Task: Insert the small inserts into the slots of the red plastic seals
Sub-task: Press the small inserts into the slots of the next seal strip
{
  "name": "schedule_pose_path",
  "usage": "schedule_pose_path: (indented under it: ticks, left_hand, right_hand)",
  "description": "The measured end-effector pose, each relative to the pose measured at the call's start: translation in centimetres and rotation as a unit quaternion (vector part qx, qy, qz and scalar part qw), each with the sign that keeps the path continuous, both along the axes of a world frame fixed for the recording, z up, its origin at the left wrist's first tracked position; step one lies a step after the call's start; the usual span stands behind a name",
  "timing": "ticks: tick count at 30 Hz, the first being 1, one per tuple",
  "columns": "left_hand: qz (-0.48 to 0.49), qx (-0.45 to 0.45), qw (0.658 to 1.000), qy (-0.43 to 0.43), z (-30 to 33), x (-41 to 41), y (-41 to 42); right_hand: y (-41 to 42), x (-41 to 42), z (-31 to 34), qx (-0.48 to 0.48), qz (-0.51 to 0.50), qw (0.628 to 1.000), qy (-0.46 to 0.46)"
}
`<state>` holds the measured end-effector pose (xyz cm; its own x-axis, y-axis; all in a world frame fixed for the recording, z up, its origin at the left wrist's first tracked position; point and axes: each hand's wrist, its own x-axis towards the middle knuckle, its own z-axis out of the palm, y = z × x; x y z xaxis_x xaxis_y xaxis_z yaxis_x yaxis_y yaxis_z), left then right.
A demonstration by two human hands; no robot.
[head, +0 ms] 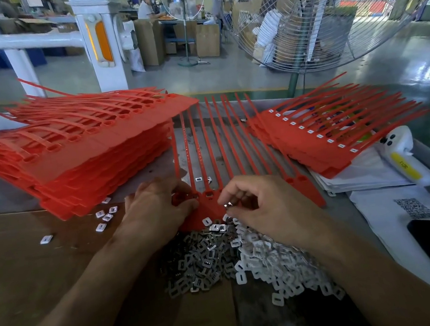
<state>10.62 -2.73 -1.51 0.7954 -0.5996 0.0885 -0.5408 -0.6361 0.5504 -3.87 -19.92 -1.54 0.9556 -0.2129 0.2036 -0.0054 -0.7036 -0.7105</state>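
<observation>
Strip (235, 159): a row of joined red seals is laid flat mid-table, straps pointing away.
Left hand (156, 209): the strip's near-left heads are pinched by curled fingers.
Right hand (254, 207): one insert (229, 204) is pinched over the strip's tags.
Pile (238, 254): loose inserts are heaped just nearer than the strip.
Stacks: unfilled seals (81, 155) are piled left of the strip, filled ones (325, 140) right.
</observation>
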Motion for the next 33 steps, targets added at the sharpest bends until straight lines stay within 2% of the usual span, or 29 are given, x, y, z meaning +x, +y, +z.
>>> schedule_pose_path:
  ticks: [7,12,20,26,33]
  left_hand:
    - [-0.006,0.008,1.000,0.002,0.0,0.1,0.0]
    - [-0.005,0.002,1.000,0.000,-0.2,0.1,0.1]
    - [-0.007,-0.001,1.000,0.012,-0.1,0.1,0.1]
    - [-0.008,-0.004,1.000,0.012,0.1,0.0,0.1]
    - [-0.006,-0.009,1.000,0.023,0.0,0.0,0.1]
  right_hand:
    - [0.0,0.0,-0.1,-0.010,0.007,1.000,0.011]
    - [0.0,0.1,0.0,-0.008,-0.006,1.000,-0.019]
    - [-3.0,-0.2,0.0,0.028,-0.185,0.978,-0.094]
    - [-5.5,-0.8,-0.3,-0.001,-0.260,0.964,-0.057]
    - [-6.0,-0.6,-0.7,-0.032,-0.236,0.971,-0.007]
